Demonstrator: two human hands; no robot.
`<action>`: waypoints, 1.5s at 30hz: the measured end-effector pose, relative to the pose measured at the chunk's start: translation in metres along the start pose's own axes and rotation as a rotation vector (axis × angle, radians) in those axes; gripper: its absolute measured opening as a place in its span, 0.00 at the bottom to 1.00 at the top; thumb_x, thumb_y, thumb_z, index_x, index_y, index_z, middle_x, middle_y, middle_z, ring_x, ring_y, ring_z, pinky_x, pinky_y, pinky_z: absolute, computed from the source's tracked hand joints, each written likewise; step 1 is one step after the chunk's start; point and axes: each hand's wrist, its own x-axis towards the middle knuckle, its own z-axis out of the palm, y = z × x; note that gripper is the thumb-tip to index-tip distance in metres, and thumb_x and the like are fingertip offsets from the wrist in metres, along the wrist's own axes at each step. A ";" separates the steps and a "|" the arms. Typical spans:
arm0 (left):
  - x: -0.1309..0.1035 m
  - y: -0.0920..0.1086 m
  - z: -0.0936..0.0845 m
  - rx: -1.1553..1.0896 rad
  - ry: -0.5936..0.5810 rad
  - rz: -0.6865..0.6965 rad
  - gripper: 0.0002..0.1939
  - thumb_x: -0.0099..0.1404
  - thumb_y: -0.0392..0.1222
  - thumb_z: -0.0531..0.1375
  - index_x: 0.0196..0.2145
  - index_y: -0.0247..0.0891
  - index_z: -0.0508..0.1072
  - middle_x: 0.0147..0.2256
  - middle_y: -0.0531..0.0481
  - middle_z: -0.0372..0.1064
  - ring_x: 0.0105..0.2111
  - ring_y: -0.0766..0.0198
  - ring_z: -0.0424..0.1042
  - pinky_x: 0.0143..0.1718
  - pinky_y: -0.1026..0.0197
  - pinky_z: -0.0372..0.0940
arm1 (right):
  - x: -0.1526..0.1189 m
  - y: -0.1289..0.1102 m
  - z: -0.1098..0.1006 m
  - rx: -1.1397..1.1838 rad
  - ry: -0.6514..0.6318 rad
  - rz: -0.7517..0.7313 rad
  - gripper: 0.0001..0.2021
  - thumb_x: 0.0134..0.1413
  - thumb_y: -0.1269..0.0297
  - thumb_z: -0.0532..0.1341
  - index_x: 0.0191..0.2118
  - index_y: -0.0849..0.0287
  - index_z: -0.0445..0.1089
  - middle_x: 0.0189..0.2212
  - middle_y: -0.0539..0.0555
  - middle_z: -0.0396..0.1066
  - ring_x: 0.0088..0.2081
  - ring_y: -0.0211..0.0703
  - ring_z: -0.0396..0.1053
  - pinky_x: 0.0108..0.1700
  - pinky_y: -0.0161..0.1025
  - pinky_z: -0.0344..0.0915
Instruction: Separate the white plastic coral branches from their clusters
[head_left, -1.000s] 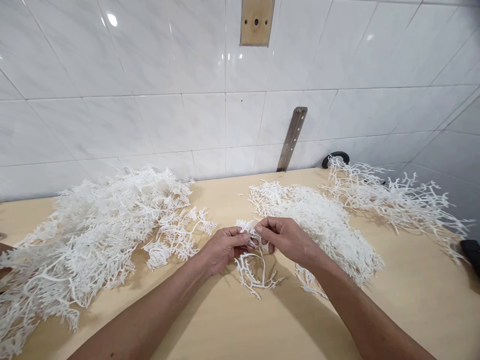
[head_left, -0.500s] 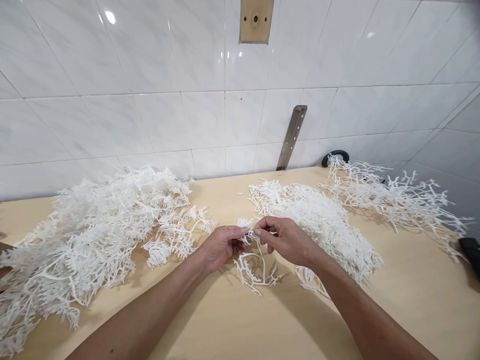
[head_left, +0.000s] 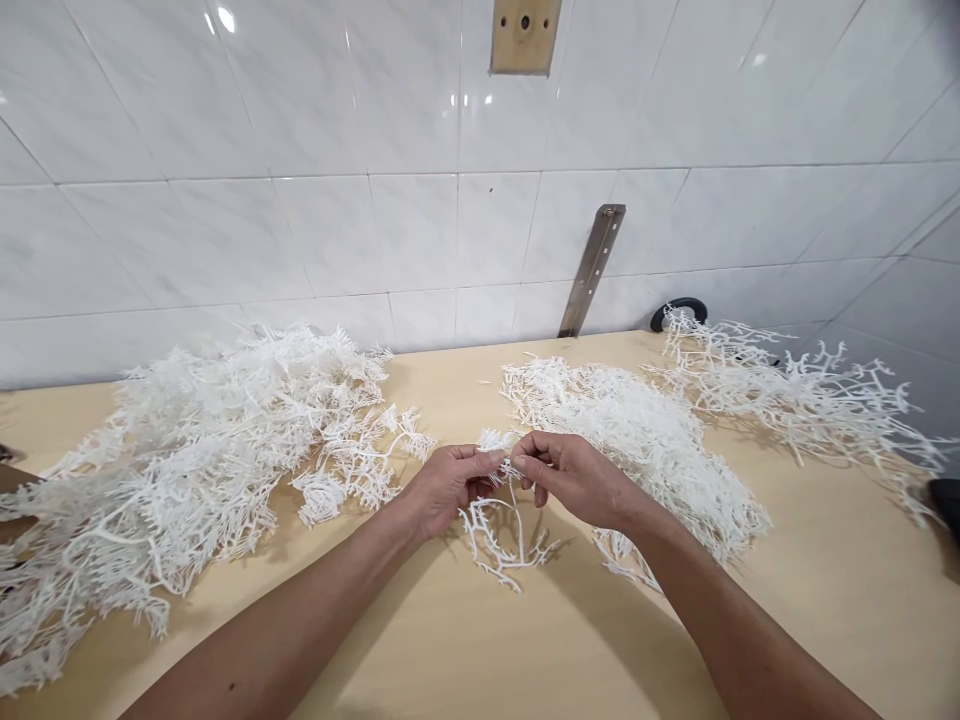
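Note:
Near the middle of the table, my left hand (head_left: pixel 457 485) pinches a small white branching piece (head_left: pixel 496 440) between thumb and fingers. My right hand (head_left: pixel 566 475) is closed at the same piece, its thumb and index fingertips close beside the left thumb. A thicker white branch (head_left: pixel 499 545) with curved twigs hangs below the fingertips, just above or on the wood-coloured table (head_left: pixel 450 640). Left of my hands lies a large heap of white branching pieces (head_left: pixel 217 440). Another dense white heap (head_left: pixel 637 430) lies behind and right of my right hand.
Sparser white branches (head_left: pixel 795 390) spread at the back right, beside a black ring (head_left: pixel 679 312). A metal strip (head_left: pixel 592 270) leans against the tiled wall (head_left: pixel 322 230). A dark object (head_left: pixel 946 500) sits at the right edge.
The view has shifted slightly. The hanging branch has swung a little to the left below my fingers, while both hands keep nearly the same pose.

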 end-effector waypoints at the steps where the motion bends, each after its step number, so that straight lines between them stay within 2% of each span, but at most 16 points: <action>1: -0.001 0.001 0.000 0.009 -0.005 -0.010 0.21 0.46 0.48 0.75 0.29 0.29 0.77 0.26 0.45 0.72 0.24 0.64 0.69 0.28 0.61 0.62 | 0.000 0.001 0.000 -0.003 0.002 0.000 0.15 0.63 0.53 0.57 0.34 0.59 0.69 0.28 0.50 0.69 0.26 0.37 0.69 0.29 0.36 0.70; 5: -0.002 0.001 0.000 0.038 -0.017 -0.020 0.22 0.46 0.49 0.75 0.30 0.28 0.78 0.27 0.43 0.73 0.25 0.63 0.70 0.27 0.62 0.61 | 0.000 0.002 0.000 -0.028 0.014 -0.004 0.15 0.64 0.52 0.56 0.35 0.59 0.68 0.29 0.50 0.69 0.27 0.37 0.70 0.30 0.36 0.69; 12: -0.001 0.001 0.002 0.067 -0.002 -0.006 0.21 0.45 0.51 0.75 0.25 0.30 0.76 0.22 0.48 0.69 0.21 0.66 0.66 0.22 0.64 0.57 | -0.004 -0.006 0.002 -0.131 0.009 -0.032 0.13 0.64 0.55 0.55 0.33 0.58 0.67 0.28 0.50 0.68 0.27 0.37 0.68 0.28 0.35 0.67; 17: -0.001 -0.002 0.004 0.135 0.112 0.048 0.21 0.46 0.53 0.74 0.24 0.31 0.74 0.19 0.49 0.67 0.18 0.67 0.64 0.19 0.65 0.53 | -0.003 -0.005 0.006 -0.290 0.089 -0.065 0.11 0.65 0.58 0.54 0.34 0.57 0.67 0.29 0.51 0.69 0.28 0.39 0.66 0.30 0.37 0.63; 22: 0.001 -0.010 0.004 0.148 0.187 0.109 0.21 0.48 0.54 0.73 0.24 0.33 0.73 0.20 0.51 0.67 0.20 0.67 0.65 0.22 0.65 0.55 | -0.001 -0.003 0.018 -0.471 0.161 -0.153 0.11 0.66 0.63 0.52 0.31 0.56 0.63 0.29 0.51 0.67 0.31 0.41 0.63 0.33 0.39 0.59; 30: 0.002 -0.016 0.006 0.163 0.154 0.199 0.21 0.49 0.54 0.72 0.24 0.35 0.70 0.20 0.55 0.64 0.20 0.69 0.62 0.23 0.65 0.54 | -0.003 -0.002 0.017 -0.548 0.102 -0.197 0.10 0.67 0.67 0.50 0.32 0.56 0.61 0.31 0.52 0.66 0.32 0.42 0.62 0.36 0.40 0.59; 33: 0.006 -0.014 0.000 0.126 0.195 0.221 0.21 0.48 0.53 0.72 0.24 0.35 0.69 0.19 0.56 0.63 0.20 0.68 0.62 0.24 0.64 0.55 | -0.006 -0.008 0.020 -0.518 0.082 -0.231 0.11 0.68 0.67 0.49 0.32 0.56 0.61 0.31 0.52 0.66 0.32 0.42 0.62 0.36 0.40 0.60; 36: 0.012 -0.006 -0.010 0.061 0.282 0.213 0.21 0.46 0.52 0.73 0.24 0.34 0.71 0.21 0.53 0.66 0.21 0.66 0.65 0.26 0.63 0.58 | -0.008 -0.018 0.027 -0.441 0.053 -0.270 0.12 0.68 0.65 0.50 0.32 0.56 0.63 0.30 0.52 0.66 0.31 0.41 0.62 0.34 0.39 0.60; 38: 0.014 -0.002 -0.015 0.024 0.284 0.217 0.21 0.45 0.53 0.74 0.24 0.34 0.72 0.22 0.51 0.68 0.22 0.66 0.65 0.27 0.62 0.59 | -0.007 -0.023 0.029 -0.379 0.120 -0.260 0.11 0.67 0.63 0.52 0.32 0.56 0.64 0.28 0.51 0.67 0.29 0.40 0.62 0.32 0.38 0.60; 40: 0.015 0.001 -0.018 0.022 0.287 0.218 0.22 0.45 0.54 0.74 0.23 0.34 0.72 0.21 0.51 0.67 0.22 0.67 0.64 0.27 0.62 0.59 | -0.005 -0.023 0.026 -0.309 0.248 -0.213 0.12 0.66 0.59 0.53 0.33 0.56 0.66 0.27 0.51 0.67 0.28 0.39 0.62 0.29 0.37 0.60; 42: 0.015 0.001 -0.018 0.032 0.285 0.221 0.22 0.46 0.55 0.74 0.22 0.34 0.73 0.20 0.51 0.66 0.22 0.67 0.63 0.27 0.63 0.58 | -0.001 -0.017 0.019 -0.268 0.391 -0.165 0.13 0.65 0.56 0.54 0.34 0.57 0.67 0.26 0.51 0.68 0.27 0.40 0.63 0.28 0.36 0.60; 45: 0.015 0.001 -0.018 0.022 0.207 0.226 0.21 0.47 0.55 0.73 0.23 0.33 0.76 0.23 0.49 0.69 0.24 0.67 0.64 0.29 0.63 0.59 | 0.005 0.001 0.001 -0.303 0.620 -0.104 0.12 0.62 0.55 0.56 0.34 0.58 0.69 0.26 0.52 0.71 0.28 0.41 0.66 0.29 0.37 0.62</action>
